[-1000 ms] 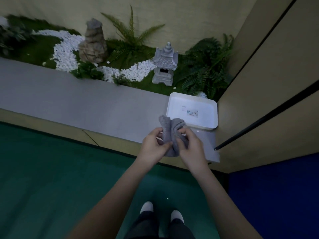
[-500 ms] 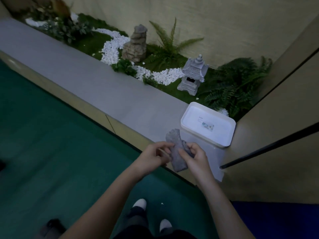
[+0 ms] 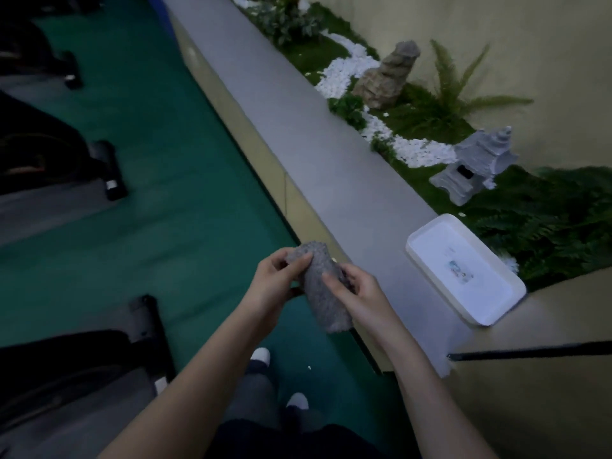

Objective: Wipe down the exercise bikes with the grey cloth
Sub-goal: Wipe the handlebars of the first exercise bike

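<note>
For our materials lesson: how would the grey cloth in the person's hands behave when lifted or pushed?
The grey cloth is probably floppy: it droops below the left hand and right hand. Likely light, since fingertips alone pinch it. Its nubbly surface suggests little slipping.

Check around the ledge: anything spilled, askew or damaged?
Only a small white speck lies on the green floor ahead of the shoes, maybe a stray pebble from the garden bed. Nothing else stands out.

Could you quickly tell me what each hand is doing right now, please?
Left hand: closed, gripping the upper part of the grey cloth.
Right hand: closed, gripping the same cloth from the other side.
</note>
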The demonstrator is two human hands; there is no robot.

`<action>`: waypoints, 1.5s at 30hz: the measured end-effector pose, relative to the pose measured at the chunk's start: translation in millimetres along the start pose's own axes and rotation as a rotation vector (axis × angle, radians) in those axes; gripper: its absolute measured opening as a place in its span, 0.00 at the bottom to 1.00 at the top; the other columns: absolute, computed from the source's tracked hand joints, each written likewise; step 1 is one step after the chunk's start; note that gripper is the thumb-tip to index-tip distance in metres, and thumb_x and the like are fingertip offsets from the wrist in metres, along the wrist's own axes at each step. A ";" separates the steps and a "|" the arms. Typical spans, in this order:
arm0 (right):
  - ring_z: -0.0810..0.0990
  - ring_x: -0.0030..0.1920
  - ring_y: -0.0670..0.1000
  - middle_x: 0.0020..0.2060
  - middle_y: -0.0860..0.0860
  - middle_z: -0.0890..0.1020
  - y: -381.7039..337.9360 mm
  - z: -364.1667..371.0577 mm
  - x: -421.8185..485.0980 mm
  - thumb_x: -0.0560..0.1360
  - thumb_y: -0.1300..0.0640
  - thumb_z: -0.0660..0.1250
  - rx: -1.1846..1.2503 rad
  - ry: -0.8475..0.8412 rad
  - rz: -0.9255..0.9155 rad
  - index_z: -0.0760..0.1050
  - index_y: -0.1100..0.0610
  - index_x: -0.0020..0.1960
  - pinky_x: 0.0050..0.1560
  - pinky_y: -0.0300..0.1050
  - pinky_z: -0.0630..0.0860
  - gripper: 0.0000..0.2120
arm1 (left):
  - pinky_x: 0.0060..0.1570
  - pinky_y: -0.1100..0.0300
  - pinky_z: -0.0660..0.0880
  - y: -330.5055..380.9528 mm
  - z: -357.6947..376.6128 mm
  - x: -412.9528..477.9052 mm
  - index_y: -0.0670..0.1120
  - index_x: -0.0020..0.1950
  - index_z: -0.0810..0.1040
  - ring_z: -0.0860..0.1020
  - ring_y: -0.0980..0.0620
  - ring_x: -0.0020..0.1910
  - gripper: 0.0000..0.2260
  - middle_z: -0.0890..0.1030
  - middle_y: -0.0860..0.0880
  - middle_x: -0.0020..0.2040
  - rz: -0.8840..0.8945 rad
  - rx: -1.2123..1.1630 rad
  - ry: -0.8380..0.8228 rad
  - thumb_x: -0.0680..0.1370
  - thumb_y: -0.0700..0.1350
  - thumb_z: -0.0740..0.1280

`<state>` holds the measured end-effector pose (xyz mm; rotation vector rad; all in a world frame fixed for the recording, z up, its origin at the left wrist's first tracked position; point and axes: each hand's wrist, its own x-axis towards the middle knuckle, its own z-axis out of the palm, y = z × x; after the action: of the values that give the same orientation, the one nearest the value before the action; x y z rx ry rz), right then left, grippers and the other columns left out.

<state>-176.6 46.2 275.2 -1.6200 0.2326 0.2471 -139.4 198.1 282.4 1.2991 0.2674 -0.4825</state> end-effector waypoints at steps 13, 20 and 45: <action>0.79 0.49 0.39 0.47 0.43 0.80 -7.9 95.3 5.7 0.78 0.54 0.65 -0.387 -0.174 -0.322 0.73 0.51 0.54 0.48 0.44 0.79 0.05 | 0.44 0.64 0.73 -19.8 -135.2 -100.6 0.50 0.54 0.78 0.78 0.55 0.43 0.09 0.80 0.53 0.48 0.144 0.738 0.530 0.77 0.51 0.67; 0.78 0.48 0.45 0.47 0.44 0.79 -11.7 175.5 -18.9 0.77 0.59 0.67 -0.448 -0.248 -0.415 0.75 0.53 0.54 0.49 0.39 0.74 0.06 | 0.55 0.54 0.73 -53.2 -205.4 -192.1 0.47 0.62 0.75 0.76 0.51 0.53 0.17 0.78 0.50 0.55 0.056 0.999 0.668 0.77 0.53 0.66; 0.79 0.49 0.50 0.46 0.48 0.81 41.2 453.4 -256.6 0.75 0.57 0.70 -0.665 -0.743 -0.517 0.76 0.55 0.49 0.50 0.48 0.76 0.05 | 0.60 0.53 0.68 -205.3 -369.6 -528.2 0.49 0.66 0.71 0.72 0.50 0.62 0.19 0.75 0.52 0.62 -0.312 0.855 1.164 0.79 0.58 0.58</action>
<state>-442.2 496.2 285.3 -2.0405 -0.9118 0.5380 -670.4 616.2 250.6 2.3017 1.3544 -0.0091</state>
